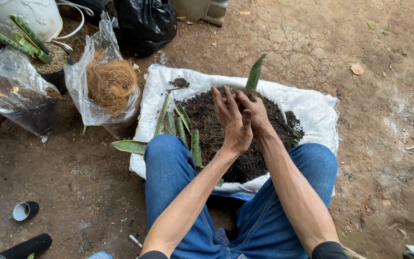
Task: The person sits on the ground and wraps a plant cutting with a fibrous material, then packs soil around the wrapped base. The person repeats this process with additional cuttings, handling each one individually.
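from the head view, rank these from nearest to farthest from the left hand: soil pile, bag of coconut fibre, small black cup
1. soil pile, on the white sack, right beneath the left hand
2. bag of coconut fibre, off to the left
3. small black cup, far lower left on the ground

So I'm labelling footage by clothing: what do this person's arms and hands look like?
Both forearms are bare, with dark, apparently black sleeves pushed up near the elbows. The left hand and right hand wear no gloves; no rings or watch are visible. Blue jeans cover the legs.

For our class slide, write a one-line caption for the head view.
Both hands, left hand and right hand, hold a green leaf cutting above dark potting mix on a white sack.
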A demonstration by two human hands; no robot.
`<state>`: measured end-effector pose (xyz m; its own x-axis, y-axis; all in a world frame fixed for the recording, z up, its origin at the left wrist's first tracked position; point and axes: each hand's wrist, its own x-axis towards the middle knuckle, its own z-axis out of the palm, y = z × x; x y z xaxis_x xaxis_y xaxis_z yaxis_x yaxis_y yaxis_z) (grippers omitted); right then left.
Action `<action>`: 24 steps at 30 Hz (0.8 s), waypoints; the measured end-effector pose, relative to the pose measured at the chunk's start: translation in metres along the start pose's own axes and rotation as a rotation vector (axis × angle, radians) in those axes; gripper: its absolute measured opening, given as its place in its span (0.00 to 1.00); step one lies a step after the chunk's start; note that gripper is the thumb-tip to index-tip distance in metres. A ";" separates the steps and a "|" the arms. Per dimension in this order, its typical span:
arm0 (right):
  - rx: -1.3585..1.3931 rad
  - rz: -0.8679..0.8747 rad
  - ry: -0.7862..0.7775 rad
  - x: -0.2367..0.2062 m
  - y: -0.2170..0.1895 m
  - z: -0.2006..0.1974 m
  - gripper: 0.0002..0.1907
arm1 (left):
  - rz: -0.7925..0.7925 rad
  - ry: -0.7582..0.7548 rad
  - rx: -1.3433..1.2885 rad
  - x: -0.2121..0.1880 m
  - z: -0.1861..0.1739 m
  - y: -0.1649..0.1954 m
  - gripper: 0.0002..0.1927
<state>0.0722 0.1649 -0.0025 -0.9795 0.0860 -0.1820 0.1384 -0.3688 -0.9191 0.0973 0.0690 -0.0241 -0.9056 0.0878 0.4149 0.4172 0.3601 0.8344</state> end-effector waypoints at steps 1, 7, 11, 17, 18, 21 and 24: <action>-0.032 -0.044 0.042 0.002 0.000 -0.002 0.18 | 0.026 0.019 -0.022 0.003 -0.001 0.004 0.49; -0.092 -0.180 0.154 0.012 0.005 -0.011 0.10 | 0.091 0.012 -0.081 0.013 -0.003 0.021 0.48; -0.140 -0.218 0.146 0.013 0.004 -0.012 0.11 | 0.064 -0.024 -0.092 0.013 0.000 0.019 0.48; -0.071 -0.207 0.164 0.016 -0.001 -0.013 0.09 | 0.007 -0.018 -0.100 0.014 0.003 0.005 0.48; -0.058 -0.209 0.162 0.017 -0.002 -0.013 0.08 | -0.012 -0.013 -0.116 0.014 0.002 0.003 0.49; -0.065 -0.266 0.160 0.018 -0.001 -0.014 0.08 | -0.085 -0.038 -0.155 0.016 -0.001 -0.003 0.49; -0.029 -0.293 0.142 0.020 0.002 -0.013 0.07 | -0.175 -0.063 -0.177 0.018 -0.006 -0.005 0.48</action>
<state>0.0550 0.1780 -0.0123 -0.9483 0.3138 0.0468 -0.1405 -0.2833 -0.9487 0.0797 0.0634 -0.0185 -0.9660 0.0978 0.2395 0.2551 0.2071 0.9445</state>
